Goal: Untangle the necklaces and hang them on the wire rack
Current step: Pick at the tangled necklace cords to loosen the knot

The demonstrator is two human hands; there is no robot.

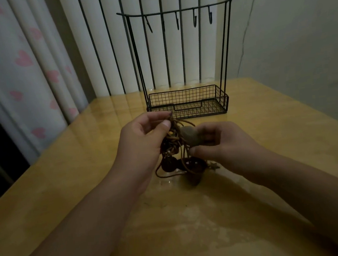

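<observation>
Both hands are up over the middle of the glossy yellow-wood table (266,118), working the tangle of brown cord necklaces (176,145) with dark round pendants. The bundle hangs between the hands; its lowest loops and pendants look to touch or nearly touch the tabletop, hard to tell in this light.

Left hand (144,138): thumb and forefinger pinched on the top of the cords, other fingers curled in. Right hand (225,141): fingers closed around a pale heart-shaped pendant (188,135), thumb underneath near a cord.

The black wire rack (186,103), with a mesh basket base and a top bar carrying four hooks (195,20), stands toward the far edge of the table, well apart from the hands. Nothing hangs on it, so my read is early untangling, no necklace freed yet.

Risks:
- Pulling the heart pendant sideways while the left pinch holds the top could cinch the knot tighter.
- Dangling pendants can swing and re-wrap loose loops.
- Dim light makes cord crossings hard to trace, so it's easy to pull the wrong strand.
- The rack looks light; snagging a hook later could tip it.
</observation>
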